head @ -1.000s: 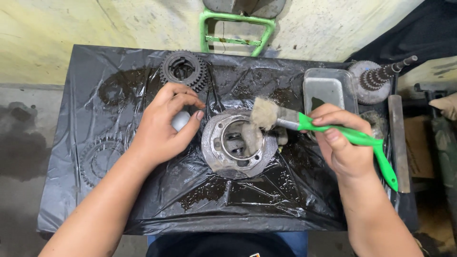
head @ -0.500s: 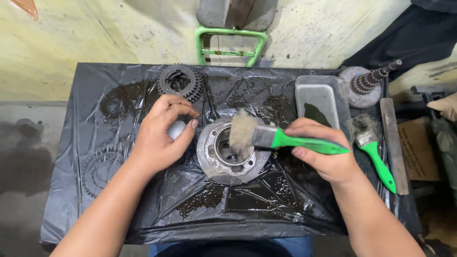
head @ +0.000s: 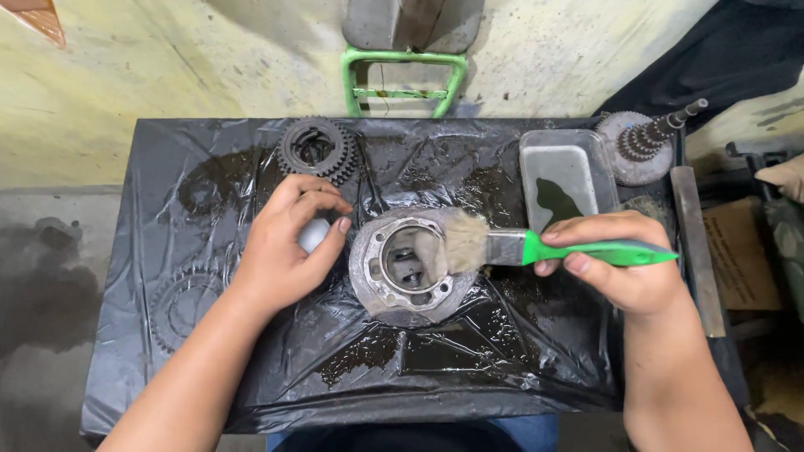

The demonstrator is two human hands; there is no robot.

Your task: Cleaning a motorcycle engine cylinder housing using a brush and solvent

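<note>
Green-handled brush (head: 536,248) — only one — is gripped by the right hand (head: 624,268), bristles on one round metal housing (head: 410,266) at the table's centre. Left hand (head: 285,243) closes around a small grey part (head: 314,234). Two gears — gear cluster (head: 318,151), geared shaft (head: 645,142) — and one tray (head: 565,176) lie behind.

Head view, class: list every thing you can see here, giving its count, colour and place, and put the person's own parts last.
sheet: one, black, wet, covers the table
ring part: one, grey metal, centre of sheet
brush: one, green handle, pale bristles on the ring part
gear: one, dark, top of sheet
tray: one, grey, holds liquid, upper right
shaft: one, grey, geared, far upper right
frame: one, green, beyond the table
left hand: one, fingers on the ring part's left side
right hand: one, holds the brush
</note>
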